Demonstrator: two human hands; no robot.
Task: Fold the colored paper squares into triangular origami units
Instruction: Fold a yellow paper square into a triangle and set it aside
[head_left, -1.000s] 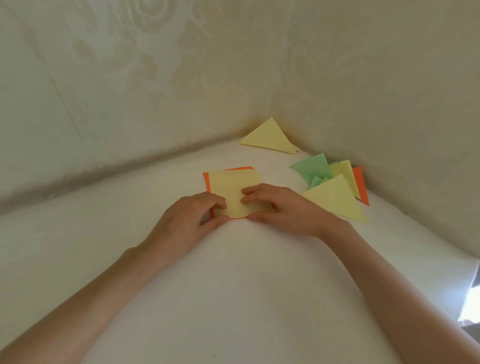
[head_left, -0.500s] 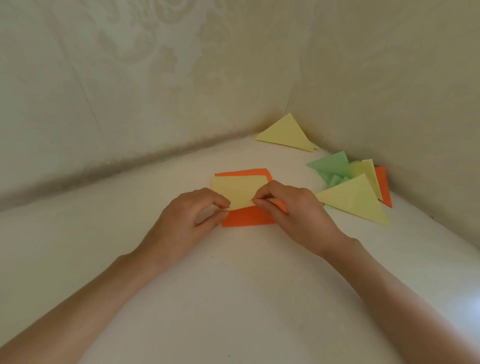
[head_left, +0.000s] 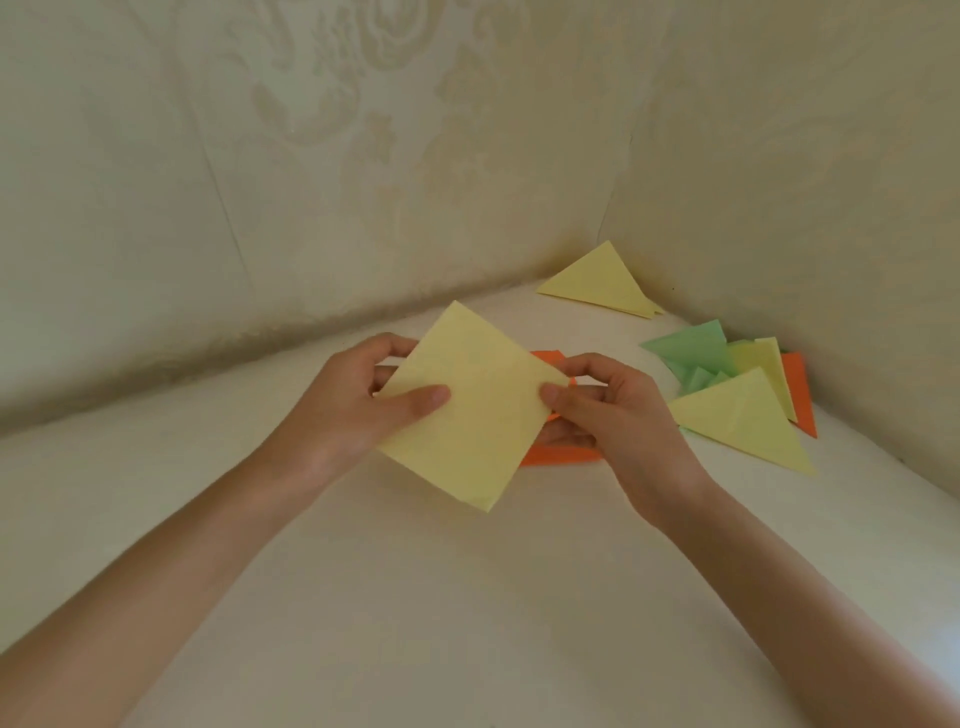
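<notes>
Yellow square (head_left: 467, 415) now aloft between the fingers (head_left: 422, 402)

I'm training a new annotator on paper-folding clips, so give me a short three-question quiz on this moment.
1. True or false: the yellow square lies flat on the table.
2. Which paper lies on the table beneath the right hand? A green, B orange, C blue.
3. Fill in: the lone yellow triangle lies in the far ___ of the table.
Key: 1 false, the left hand and right hand hold it raised; 2 B, the orange paper; 3 corner.
</notes>
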